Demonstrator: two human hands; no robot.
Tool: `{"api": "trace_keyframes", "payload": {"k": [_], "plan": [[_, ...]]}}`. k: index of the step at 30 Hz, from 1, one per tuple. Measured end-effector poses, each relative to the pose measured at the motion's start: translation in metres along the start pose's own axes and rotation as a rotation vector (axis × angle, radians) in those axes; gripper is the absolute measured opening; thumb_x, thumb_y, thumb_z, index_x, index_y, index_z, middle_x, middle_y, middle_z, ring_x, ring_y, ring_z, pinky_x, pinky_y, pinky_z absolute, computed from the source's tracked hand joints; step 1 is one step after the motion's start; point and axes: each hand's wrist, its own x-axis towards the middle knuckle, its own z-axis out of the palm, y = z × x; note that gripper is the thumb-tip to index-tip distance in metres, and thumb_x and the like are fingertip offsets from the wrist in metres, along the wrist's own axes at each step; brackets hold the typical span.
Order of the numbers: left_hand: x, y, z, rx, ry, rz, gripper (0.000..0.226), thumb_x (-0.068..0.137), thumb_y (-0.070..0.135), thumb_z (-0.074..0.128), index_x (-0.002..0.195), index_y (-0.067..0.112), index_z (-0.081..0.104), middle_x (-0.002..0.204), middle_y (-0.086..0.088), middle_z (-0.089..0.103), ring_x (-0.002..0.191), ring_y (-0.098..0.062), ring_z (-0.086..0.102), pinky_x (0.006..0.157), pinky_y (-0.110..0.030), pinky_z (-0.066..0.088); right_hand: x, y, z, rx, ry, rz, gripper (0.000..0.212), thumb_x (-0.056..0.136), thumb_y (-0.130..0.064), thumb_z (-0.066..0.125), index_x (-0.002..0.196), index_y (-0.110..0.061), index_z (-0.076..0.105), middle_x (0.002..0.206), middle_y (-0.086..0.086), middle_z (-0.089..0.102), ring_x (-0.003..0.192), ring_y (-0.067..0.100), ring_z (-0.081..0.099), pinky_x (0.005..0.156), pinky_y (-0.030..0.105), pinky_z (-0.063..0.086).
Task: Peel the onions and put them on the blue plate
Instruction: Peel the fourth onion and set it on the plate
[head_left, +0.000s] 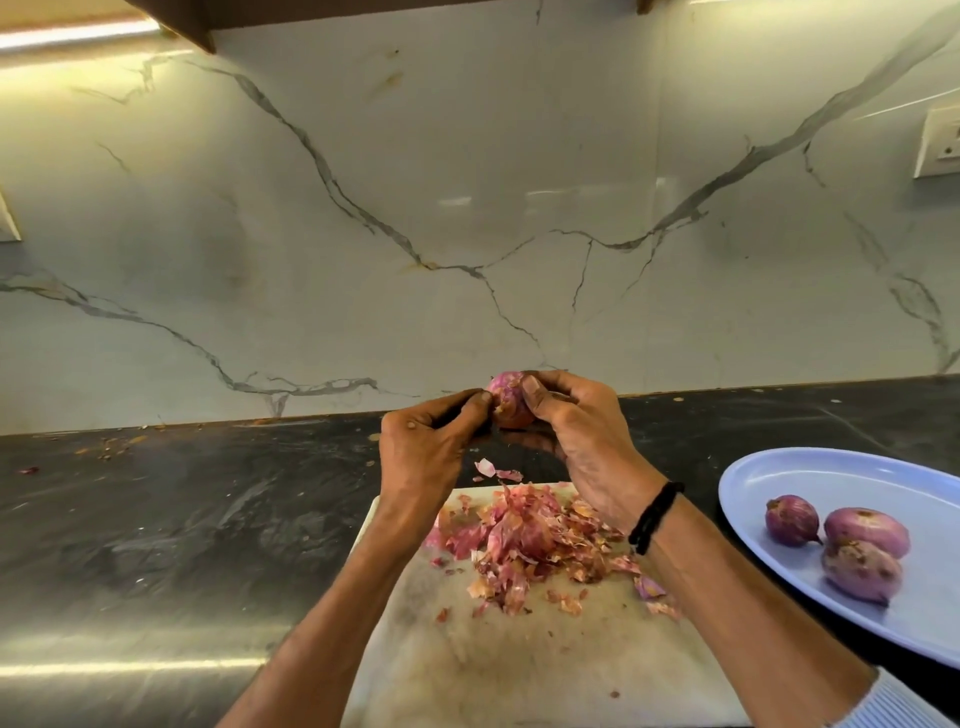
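Head cam looks down at an onion (509, 401) held up in the air between both hands. As far as I can tell it's above the far end of the cutting board (519, 665), well apart from the blue plate (810, 466) on the right. The right hand (582, 434) wraps round it from the right with the thumb pressed on top. The left hand (426, 441) pinches at the skin on the onion's left side with thumb and fingertips. Looks like mid-peel to me: papery bits show on the near side, so I'd say it's not ready for the plate yet.

If I were doing it, I'd hold firm with the right hand and turn the onion bit by bit so the left hand gets a loose edge each time. Then I'd pull the skin off in strips rather than picking at flakes. Working over the board makes sense since the peels (524, 540) are piled there, though a couple of scraps lie on the counter (182, 519) just past it. Three peeled onions (862, 527) sit close together on the plate, with room beside them.

Counter is dark, glossy stone with crumbs of skin along the back left. Behind it is a white veined marble wall (467, 208), with a socket (941, 145) at the right and a light strip (78, 34) glowing under the cabinet top left.
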Motion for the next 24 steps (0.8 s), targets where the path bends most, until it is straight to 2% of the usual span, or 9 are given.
{"api": "trace_keyframes", "payload": {"k": [4, 9, 12, 14, 16, 20, 22, 24], "plan": [[0.001, 0.003, -0.002, 0.002, -0.017, -0.04, 0.027, 0.083, 0.024, 0.076, 0.106, 0.009, 0.077, 0.091, -0.003, 0.078, 0.084, -0.018, 0.076, 0.082, -0.036, 0.062, -0.002, 0.001, 0.001, -0.068, -0.018, -0.051, 0.018, 0.097, -0.012, 0.062, 0.112, -0.004, 0.067, 0.095, 0.013, 0.076, 0.092, 0.028, 0.074, 0.085, 0.05, 0.06], [0.0, 0.006, -0.001, 0.035, -0.016, -0.076, 0.025, 0.083, 0.022, 0.077, 0.104, 0.009, 0.078, 0.09, -0.002, 0.078, 0.083, -0.017, 0.076, 0.083, -0.039, 0.062, -0.002, 0.003, -0.001, -0.166, -0.027, -0.11, 0.016, 0.096, -0.01, 0.063, 0.11, -0.005, 0.066, 0.094, 0.012, 0.076, 0.09, 0.024, 0.074, 0.085, 0.049, 0.06], [-0.003, 0.007, 0.002, 0.102, 0.025, -0.055, 0.014, 0.084, 0.024, 0.078, 0.096, 0.018, 0.08, 0.083, 0.003, 0.078, 0.078, -0.019, 0.076, 0.077, -0.042, 0.063, 0.001, 0.007, 0.0, -0.244, -0.018, -0.145, 0.017, 0.093, -0.015, 0.067, 0.109, -0.01, 0.068, 0.097, 0.009, 0.076, 0.092, 0.022, 0.074, 0.085, 0.047, 0.06], [-0.006, 0.009, 0.006, 0.152, 0.066, -0.031, 0.004, 0.085, 0.024, 0.078, 0.085, 0.028, 0.079, 0.073, 0.006, 0.076, 0.075, -0.029, 0.075, 0.069, -0.047, 0.063, 0.003, 0.011, 0.001, -0.305, 0.001, -0.181, 0.019, 0.092, -0.021, 0.07, 0.11, -0.013, 0.068, 0.099, 0.007, 0.075, 0.094, 0.021, 0.073, 0.085, 0.045, 0.06], [-0.01, 0.011, 0.01, 0.196, 0.104, 0.001, 0.017, 0.085, 0.026, 0.079, 0.072, 0.036, 0.074, 0.065, 0.005, 0.074, 0.07, -0.037, 0.071, 0.062, -0.05, 0.06, 0.003, 0.016, 0.002, -0.35, 0.015, -0.203, 0.021, 0.092, -0.023, 0.07, 0.11, -0.014, 0.068, 0.099, 0.006, 0.075, 0.094, 0.02, 0.073, 0.084, 0.044, 0.06], [-0.012, 0.009, 0.011, 0.204, 0.134, -0.02, 0.024, 0.083, 0.025, 0.081, 0.065, 0.038, 0.071, 0.06, 0.013, 0.071, 0.069, -0.035, 0.071, 0.061, -0.047, 0.06, 0.003, 0.023, 0.003, -0.375, 0.027, -0.191, 0.021, 0.092, -0.02, 0.07, 0.111, -0.013, 0.066, 0.1, 0.005, 0.075, 0.094, 0.018, 0.073, 0.084, 0.043, 0.061], [-0.011, 0.007, 0.011, 0.189, 0.14, -0.06, 0.017, 0.082, 0.022, 0.081, 0.071, 0.033, 0.075, 0.06, 0.017, 0.07, 0.07, -0.032, 0.072, 0.061, -0.043, 0.062, 0.002, 0.024, 0.003, -0.344, 0.031, -0.17, 0.021, 0.091, -0.019, 0.071, 0.11, -0.012, 0.066, 0.1, 0.008, 0.075, 0.094, 0.021, 0.073, 0.082, 0.045, 0.061], [-0.009, 0.005, 0.008, 0.153, 0.161, -0.097, 0.003, 0.081, 0.017, 0.082, 0.084, 0.019, 0.08, 0.065, 0.016, 0.072, 0.07, -0.023, 0.074, 0.061, -0.032, 0.062, 0.002, 0.023, 0.003, -0.29, 0.031, -0.149, 0.02, 0.091, -0.016, 0.07, 0.11, -0.01, 0.066, 0.101, 0.011, 0.074, 0.093, 0.024, 0.073, 0.081, 0.047, 0.061]]}}
